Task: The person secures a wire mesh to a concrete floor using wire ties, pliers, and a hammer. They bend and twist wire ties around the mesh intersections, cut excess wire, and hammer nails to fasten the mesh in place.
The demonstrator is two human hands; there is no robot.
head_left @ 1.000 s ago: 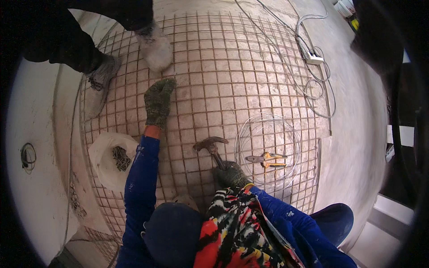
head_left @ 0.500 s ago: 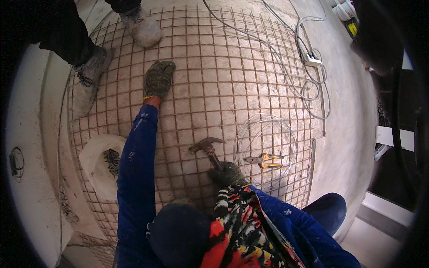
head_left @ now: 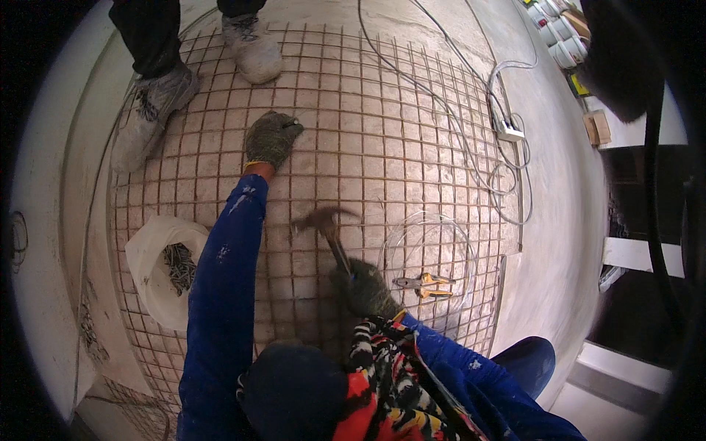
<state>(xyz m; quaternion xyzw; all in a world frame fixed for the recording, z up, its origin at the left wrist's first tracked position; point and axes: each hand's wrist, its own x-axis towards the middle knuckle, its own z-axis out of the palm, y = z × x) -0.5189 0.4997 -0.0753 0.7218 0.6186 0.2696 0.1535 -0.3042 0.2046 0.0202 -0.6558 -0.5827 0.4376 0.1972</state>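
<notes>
My right hand (head_left: 368, 288), in a dark green glove, is closed round the handle of a claw hammer (head_left: 337, 246). The hammer head is smeared by motion above the rusty steel mesh (head_left: 346, 123). Farther off and to the left, my left hand (head_left: 272, 140), gloved alike, is closed low over the mesh. A small pale tip shows at its fingers, too small to name. Left of my left forearm stands a white bag (head_left: 151, 283) with its mouth open, and dark nail-like metal pieces (head_left: 179, 268) lie in it.
Yellow-handled pliers (head_left: 428, 285) lie inside a coil of thin wire (head_left: 471, 253) on the mesh, right of the hammer. A grey cable (head_left: 448, 99) runs to a white socket block (head_left: 509, 132). Another person's shoes (head_left: 151, 117) stand on the mesh at far left.
My right hand and the hammer have moved a little to the left, the head now blurred. My left hand stays closed over the mesh. The whole view has shifted slightly.
</notes>
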